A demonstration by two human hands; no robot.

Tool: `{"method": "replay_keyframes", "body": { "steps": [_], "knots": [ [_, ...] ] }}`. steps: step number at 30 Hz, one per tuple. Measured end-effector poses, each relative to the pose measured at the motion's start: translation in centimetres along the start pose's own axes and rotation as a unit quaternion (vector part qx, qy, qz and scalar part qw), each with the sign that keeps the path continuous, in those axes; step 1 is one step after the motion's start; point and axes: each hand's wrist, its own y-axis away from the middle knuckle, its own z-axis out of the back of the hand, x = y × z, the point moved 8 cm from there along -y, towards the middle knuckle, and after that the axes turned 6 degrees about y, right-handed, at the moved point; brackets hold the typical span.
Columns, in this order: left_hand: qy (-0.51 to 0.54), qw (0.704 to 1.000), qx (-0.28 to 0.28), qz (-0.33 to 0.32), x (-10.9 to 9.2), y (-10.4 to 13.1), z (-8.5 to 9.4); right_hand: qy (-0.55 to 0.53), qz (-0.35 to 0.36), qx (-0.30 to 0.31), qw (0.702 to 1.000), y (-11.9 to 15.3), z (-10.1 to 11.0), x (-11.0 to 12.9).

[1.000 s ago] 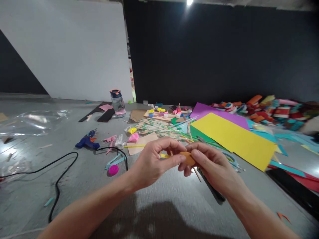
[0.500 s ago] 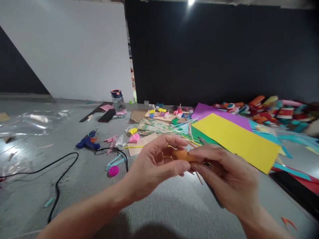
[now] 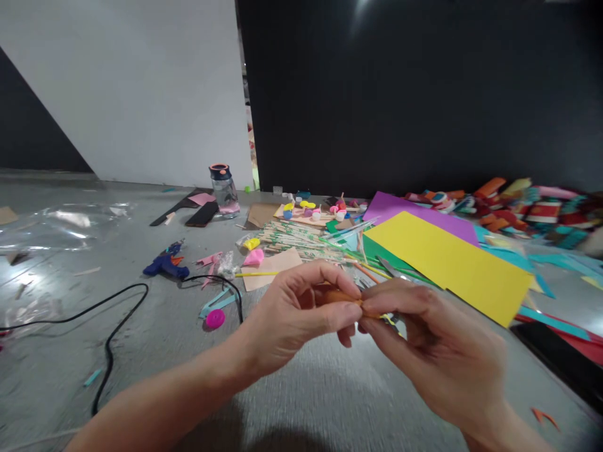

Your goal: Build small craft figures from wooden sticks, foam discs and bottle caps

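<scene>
Between my two hands is a small orange piece (image 3: 332, 294), mostly covered by fingers. My left hand (image 3: 306, 307) pinches it from the left with thumb and fingertips. From the right, my right hand (image 3: 414, 326) grips its other end, the fingertips of both hands nearly touching. Something yellow and dark shows just under my right fingers, too hidden to name. Behind the hands lie paper-wrapped sticks (image 3: 296, 238), a beige sheet (image 3: 271, 269) and a scissors-like metal blade (image 3: 390, 269).
A blue glue gun (image 3: 167, 265) with a black cable and a magenta disc (image 3: 215, 319) lie left. A bottle (image 3: 223, 190) stands at the back. Yellow sheet (image 3: 447, 263), purple sheet (image 3: 424, 218) and a black object (image 3: 558, 361) are right.
The fingertips have drawn closer together around the orange piece, which is now more covered. My right hand has turned slightly, and the thin stick below it no longer shows.
</scene>
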Motion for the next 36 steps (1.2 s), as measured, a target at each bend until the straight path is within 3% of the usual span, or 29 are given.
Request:
{"method": "replay_keyframes", "body": {
  "steps": [4,7,10,11,13,16,19,23,29,32,36],
  "knots": [
    [0.003,1.0,-0.004,0.006,0.0,-0.3,0.6,-0.142,-0.064,-0.023,0.988,-0.2,0.6,-0.6],
    [0.025,0.997,-0.061,-0.028,-1.2,-0.7,2.1,-0.229,-0.106,-0.131,0.959,0.0,3.0,-1.5],
    [0.063,0.987,-0.121,-0.084,-3.2,-0.8,3.5,-0.216,-0.13,-0.226,0.941,0.6,5.1,-2.5],
    [0.069,0.984,-0.131,-0.102,-3.9,-0.7,3.7,-0.196,-0.138,-0.217,0.946,0.5,4.9,-2.7],
    [0.069,0.979,-0.139,-0.129,-5.1,-0.4,3.7,-0.157,-0.157,-0.124,0.967,0.1,2.9,-3.3],
    [0.06,0.976,-0.148,-0.151,-6.4,0.2,3.6,-0.118,-0.18,0.076,0.974,0.0,-2.6,-4.1],
    [0.05,0.975,-0.149,-0.16,-7.2,0.7,3.5,-0.056,-0.153,0.185,0.969,0.1,-7.2,-4.7],
    [0.048,0.977,-0.134,-0.157,-7.4,0.8,3.6,0.029,-0.094,0.211,0.973,-0.3,-11.3,-5.7],
    [0.05,0.978,-0.114,-0.165,-7.3,0.8,3.5,0.098,-0.107,0.256,0.956,0.4,-16.5,-8.0],
    [0.039,0.98,-0.112,-0.162,-7.1,0.8,3.6,0.131,-0.099,0.25,0.954,0.6,-17.2,-8.6],
    [0.038,0.981,-0.109,-0.158,-7.1,0.6,3.7,0.143,-0.08,0.237,0.957,0.6,-16.2,-8.4]
  ]
}}
